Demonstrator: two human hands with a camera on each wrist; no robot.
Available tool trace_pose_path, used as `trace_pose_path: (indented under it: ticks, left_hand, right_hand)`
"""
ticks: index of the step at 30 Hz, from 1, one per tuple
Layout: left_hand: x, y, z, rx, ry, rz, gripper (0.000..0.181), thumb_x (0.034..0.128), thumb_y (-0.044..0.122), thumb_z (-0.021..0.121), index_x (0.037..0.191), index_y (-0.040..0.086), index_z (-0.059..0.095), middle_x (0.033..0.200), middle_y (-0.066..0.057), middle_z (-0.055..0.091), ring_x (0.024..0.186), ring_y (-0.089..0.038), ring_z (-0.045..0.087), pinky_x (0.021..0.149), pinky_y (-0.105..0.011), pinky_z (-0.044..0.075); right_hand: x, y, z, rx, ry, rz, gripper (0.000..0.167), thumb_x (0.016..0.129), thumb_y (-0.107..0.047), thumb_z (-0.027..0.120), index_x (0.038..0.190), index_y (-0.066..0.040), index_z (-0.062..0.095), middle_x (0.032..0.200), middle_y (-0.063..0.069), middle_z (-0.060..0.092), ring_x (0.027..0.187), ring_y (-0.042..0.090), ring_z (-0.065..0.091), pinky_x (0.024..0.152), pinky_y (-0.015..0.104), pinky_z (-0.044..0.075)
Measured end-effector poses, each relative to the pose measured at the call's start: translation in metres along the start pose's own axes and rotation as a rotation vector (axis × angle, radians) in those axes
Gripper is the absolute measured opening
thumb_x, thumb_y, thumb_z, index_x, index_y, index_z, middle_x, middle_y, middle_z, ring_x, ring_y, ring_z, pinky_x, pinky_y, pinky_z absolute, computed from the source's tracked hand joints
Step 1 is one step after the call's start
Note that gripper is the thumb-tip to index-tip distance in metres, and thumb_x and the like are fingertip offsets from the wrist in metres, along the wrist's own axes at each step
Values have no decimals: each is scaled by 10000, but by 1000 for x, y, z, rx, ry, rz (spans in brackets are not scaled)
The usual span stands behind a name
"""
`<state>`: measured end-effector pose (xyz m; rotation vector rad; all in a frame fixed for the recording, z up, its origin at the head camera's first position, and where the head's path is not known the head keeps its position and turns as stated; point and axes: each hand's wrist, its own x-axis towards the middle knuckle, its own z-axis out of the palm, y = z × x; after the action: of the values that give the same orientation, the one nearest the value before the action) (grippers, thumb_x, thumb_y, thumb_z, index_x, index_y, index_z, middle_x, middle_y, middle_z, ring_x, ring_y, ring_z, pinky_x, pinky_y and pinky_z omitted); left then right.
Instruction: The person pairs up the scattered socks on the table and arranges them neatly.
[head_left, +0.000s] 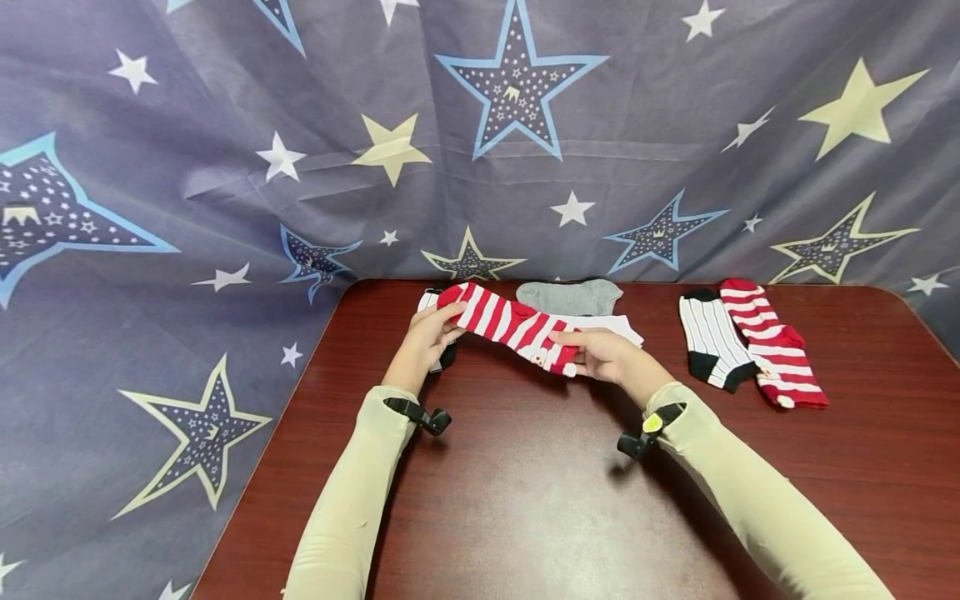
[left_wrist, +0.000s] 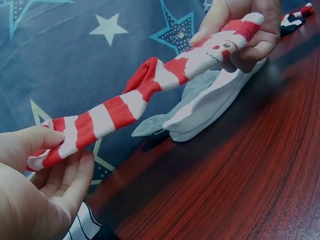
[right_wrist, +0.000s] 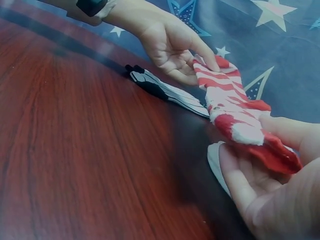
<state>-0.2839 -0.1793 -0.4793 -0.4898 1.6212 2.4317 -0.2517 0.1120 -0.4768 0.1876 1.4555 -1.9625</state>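
Note:
A red-and-white striped sock (head_left: 498, 321) with a stitched face near one end is stretched between both hands above the table. My left hand (head_left: 429, 342) pinches its left end between thumb and fingers. At the other end, beside the face and white pompom, my right hand (head_left: 603, 354) grips the sock with the thumb on top. Below the left hand lies a white sock with black stripes (left_wrist: 82, 225), mostly covered in the head view. Behind the held sock lie a grey sock (head_left: 573, 297) and a white sock (head_left: 626, 327), partly hidden.
On the right of the brown table (head_left: 525, 483) lie a black-and-white striped sock (head_left: 716, 337) and another red-and-white striped sock (head_left: 780, 350), side by side and touching. A star-patterned cloth (head_left: 315, 192) hangs behind the table and along its left side.

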Motion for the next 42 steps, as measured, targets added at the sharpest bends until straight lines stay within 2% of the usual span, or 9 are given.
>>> trace_pose_path:
  ticks: [5,12,19,20,26,27,32,37,42]
  left_hand:
    - [0,-2,0,50,-16,-20,367,976,41,653,1331,2,573,846,42,725,788,-70,706,753,-230,607]
    - [2,-5,-1,86,-69,-30,420,989,34,627,1392,-37,530,856,37,730,814,-69,700,740,-225,599]
    - [4,-6,1,91,-74,-39,310,987,50,639,1292,19,595,823,49,735,781,-66,710,761,-253,595]
    - [4,-6,1,96,-78,-37,308,989,54,638,1292,18,596,824,50,735,783,-66,710,825,-279,598]
    - [2,-8,3,127,-119,-32,425,998,95,638,1395,-25,549,866,52,731,815,-75,702,897,-303,588]
    - [2,-7,3,134,-124,-33,432,999,105,638,1401,-24,547,873,53,731,821,-77,701,866,-289,590]
    - [1,-7,4,171,-144,-29,428,1012,157,632,1392,-26,558,887,54,728,839,-77,696,966,-334,571]
    - [0,-7,6,183,-144,-21,431,1020,185,627,1380,-43,558,892,38,728,842,-81,702,898,-307,591]
    - [-1,-6,8,192,-160,-15,417,1033,188,607,1372,-48,552,906,29,726,857,-86,701,879,-303,588]
  right_hand:
    - [-3,-6,-7,15,22,3,132,1035,-117,579,946,-149,672,838,-46,758,797,85,704,742,230,592]
    - [-6,-13,-19,21,20,4,119,1052,-118,549,990,-141,647,839,-54,765,792,71,710,732,216,588]
    - [-9,-17,-29,42,43,-11,93,1044,-101,560,997,-136,632,832,-51,768,784,67,711,725,222,594]
    - [-10,-17,-30,44,48,-13,79,1043,-99,561,1008,-132,623,830,-53,767,781,67,711,722,224,595]
    - [-12,-19,-34,38,62,-9,46,1046,-106,552,1085,-123,572,829,-64,763,784,64,708,724,223,593]
    - [-12,-20,-35,36,62,-8,50,1047,-110,552,1092,-123,568,833,-63,764,787,65,709,727,222,593]
    - [-14,-21,-41,33,36,-16,84,1056,-114,533,1056,-126,616,868,-61,767,813,69,713,754,225,591]
    - [-17,-21,-45,59,15,-26,243,1067,-91,487,937,-152,683,864,-47,770,814,72,717,757,227,595]
    - [-20,-23,-48,74,36,-21,121,1064,-91,493,1033,-133,602,845,-46,766,804,71,710,732,214,593]
